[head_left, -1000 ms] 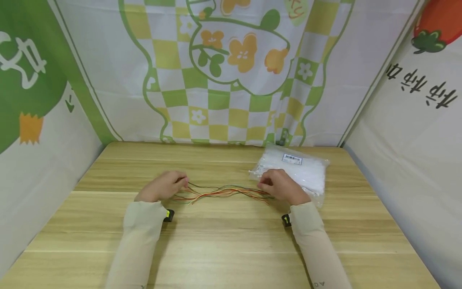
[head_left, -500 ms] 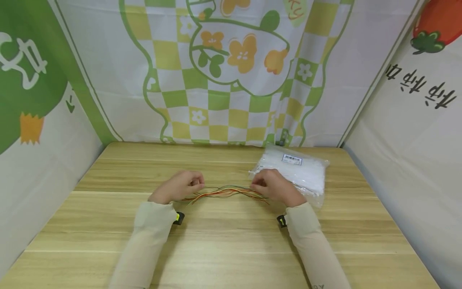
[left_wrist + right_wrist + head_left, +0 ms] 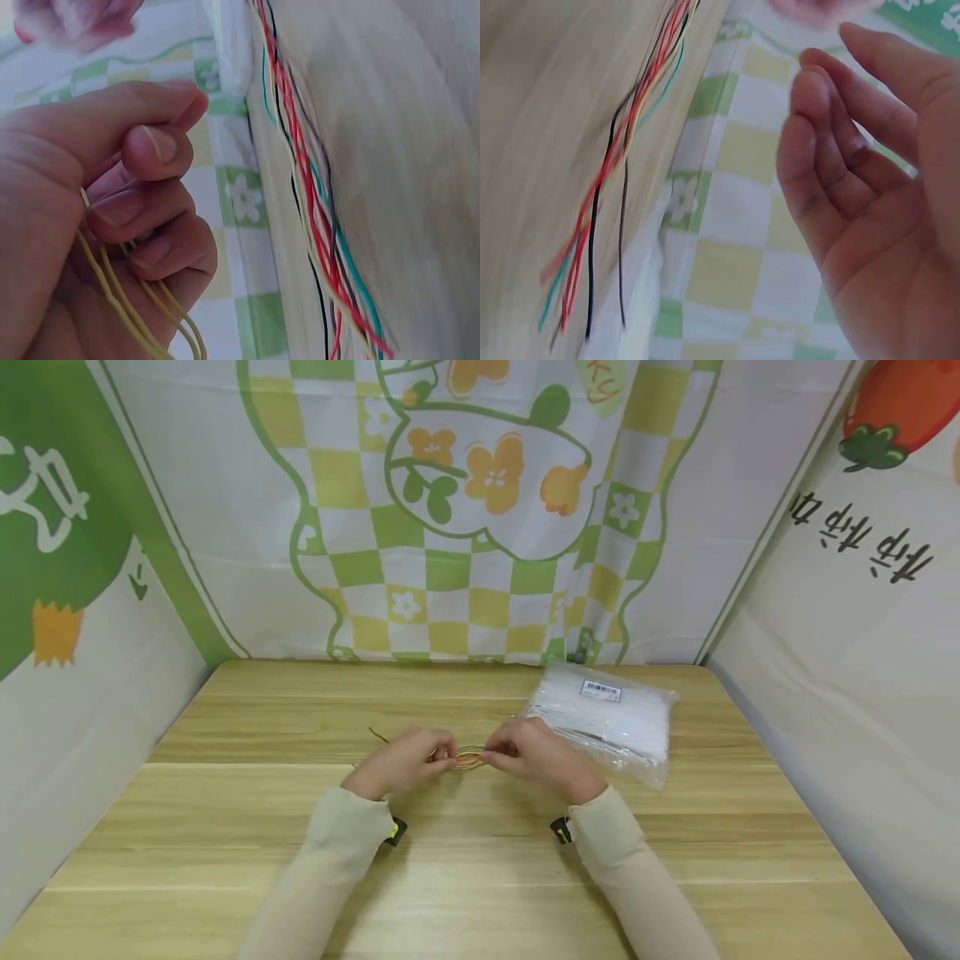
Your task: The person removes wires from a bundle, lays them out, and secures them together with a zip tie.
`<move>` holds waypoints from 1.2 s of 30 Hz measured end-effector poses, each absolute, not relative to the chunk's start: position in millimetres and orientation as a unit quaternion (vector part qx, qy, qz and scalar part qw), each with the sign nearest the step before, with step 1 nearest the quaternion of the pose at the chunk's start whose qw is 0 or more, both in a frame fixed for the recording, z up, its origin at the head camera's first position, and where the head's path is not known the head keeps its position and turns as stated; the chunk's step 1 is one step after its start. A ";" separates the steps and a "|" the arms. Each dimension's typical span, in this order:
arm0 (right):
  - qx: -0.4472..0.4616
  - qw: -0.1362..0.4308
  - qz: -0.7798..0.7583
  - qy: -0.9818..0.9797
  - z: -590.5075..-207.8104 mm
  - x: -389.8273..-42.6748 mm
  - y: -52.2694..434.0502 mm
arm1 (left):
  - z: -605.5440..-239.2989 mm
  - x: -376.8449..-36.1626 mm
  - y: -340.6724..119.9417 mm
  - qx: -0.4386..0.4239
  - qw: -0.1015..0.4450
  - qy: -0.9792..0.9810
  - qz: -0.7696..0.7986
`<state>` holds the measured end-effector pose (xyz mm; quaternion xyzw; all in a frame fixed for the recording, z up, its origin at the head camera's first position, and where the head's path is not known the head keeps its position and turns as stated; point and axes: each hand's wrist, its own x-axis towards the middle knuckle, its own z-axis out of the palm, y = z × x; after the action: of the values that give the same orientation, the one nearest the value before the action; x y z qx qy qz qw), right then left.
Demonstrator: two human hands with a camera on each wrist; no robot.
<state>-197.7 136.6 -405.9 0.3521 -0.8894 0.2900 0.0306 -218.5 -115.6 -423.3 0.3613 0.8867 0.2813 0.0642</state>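
Observation:
Both hands come close together over the middle of the table. A loose bundle of thin red, black, teal, brown and pale yellow wires [image 3: 304, 172] lies on the tabletop; in the head view its middle shows as wires [image 3: 469, 760] between the fingertips. My left hand [image 3: 408, 760] curls its fingers round several yellow wires [image 3: 120, 307], which hang from its palm in the left wrist view. My right hand [image 3: 870, 165] has loosely bent fingers and nothing visible between them. The bundle's outer parts are mostly hidden from the head camera by the hands.
A clear plastic bag of white strips [image 3: 607, 718] with a barcode label lies at the back right, just behind the right hand. A patterned curtain [image 3: 480, 568] hangs behind the wooden table [image 3: 225, 827], with cloth walls on both sides.
Both hands have moved inward along the wires, the left hand rightward and the right hand leftward. The bag stays in place; the head view has shifted slightly.

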 end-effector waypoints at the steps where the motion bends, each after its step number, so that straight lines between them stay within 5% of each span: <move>1: 0.353 0.031 0.297 -0.886 -405.9 -195.9 133.2 | -423.5 -217.4 -112.7 0.366 0.059 0.886 0.278; 19: 0.325 0.080 0.384 -0.861 -418.0 -182.7 100.4 | -427.3 -205.1 -84.2 0.383 0.001 0.867 0.319; 36: 0.223 0.063 0.445 -0.865 -419.0 -198.3 124.1 | -425.1 -204.7 -85.0 0.396 0.053 0.866 0.300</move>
<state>-198.3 124.1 -419.0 0.2230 -0.8652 0.4446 0.0629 -204.7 -85.0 -425.1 0.3961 0.8662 0.2999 0.0528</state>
